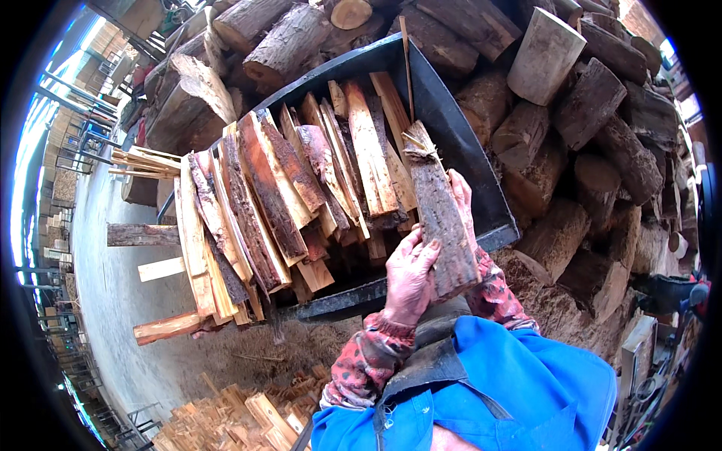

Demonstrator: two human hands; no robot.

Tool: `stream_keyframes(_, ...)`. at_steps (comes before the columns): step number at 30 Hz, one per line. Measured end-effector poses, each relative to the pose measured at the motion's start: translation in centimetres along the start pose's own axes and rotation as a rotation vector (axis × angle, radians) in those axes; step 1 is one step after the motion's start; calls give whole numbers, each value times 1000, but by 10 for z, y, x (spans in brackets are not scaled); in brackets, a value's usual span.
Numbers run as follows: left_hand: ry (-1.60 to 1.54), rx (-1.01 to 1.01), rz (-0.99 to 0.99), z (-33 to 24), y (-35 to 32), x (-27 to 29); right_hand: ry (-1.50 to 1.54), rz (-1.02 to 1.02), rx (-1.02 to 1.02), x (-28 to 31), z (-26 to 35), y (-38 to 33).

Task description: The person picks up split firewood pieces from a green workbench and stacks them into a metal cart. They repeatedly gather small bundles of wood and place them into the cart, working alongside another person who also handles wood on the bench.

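Between both hands I hold a long split piece of firewood (442,218), its grey bark facing up and its far end splintered. My left hand (410,272) grips its near left edge, thumb on the bark. Along the right edge my right hand (462,201) is wrapped round it, partly hidden behind the wood. The piece is over the right part of a dark metal cart (470,143). Split firewood (282,180) lies side by side in the cart, filling its left and middle, with several ends jutting past the left side.
A high pile of round logs (590,105) rises behind and to the right of the cart. Split wood (241,417) is heaped on the floor at lower left. Grey concrete floor (124,278) runs along the left. A thin stick (407,68) stands up at the cart's far edge.
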State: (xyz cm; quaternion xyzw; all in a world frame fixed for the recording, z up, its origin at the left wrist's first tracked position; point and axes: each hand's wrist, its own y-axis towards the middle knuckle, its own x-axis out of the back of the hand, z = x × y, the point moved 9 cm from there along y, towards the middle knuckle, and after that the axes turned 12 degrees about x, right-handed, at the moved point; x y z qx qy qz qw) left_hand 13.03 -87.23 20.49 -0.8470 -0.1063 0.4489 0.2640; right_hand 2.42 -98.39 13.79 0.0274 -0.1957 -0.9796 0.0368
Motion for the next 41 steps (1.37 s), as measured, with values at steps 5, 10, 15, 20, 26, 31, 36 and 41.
stream_keyframes(5, 56, -40, 20, -1, 21, -10, 332, -145, -223, 4, -16, 5)
stream_keyframes(10, 124, 70, 56, 4, 31, -5, -480, -33, 502, 13, 48, 44)
stream_keyframes(15, 300, 5, -130, 13, 19, 60, -289, -153, 186, 61, 38, 81)
stream_keyframes(20, 384, -58, -359, 25, -8, 145, 79, -388, -178, 94, 5, 79)
stream_keyframes(26, 640, -167, -517, 22, -11, 166, 59, -530, -135, 128, 7, 109)
stream_keyframes(31, 913, -307, -615, 14, -5, 163, -37, -359, 157, 121, 46, 167)
stream_keyframes(36, 1100, -433, -665, 8, -8, 146, -243, -213, 317, 105, 92, 214)
stream_keyframes(41, 1142, -421, -671, 12, 1, 154, -188, -67, 207, 52, 15, 244)
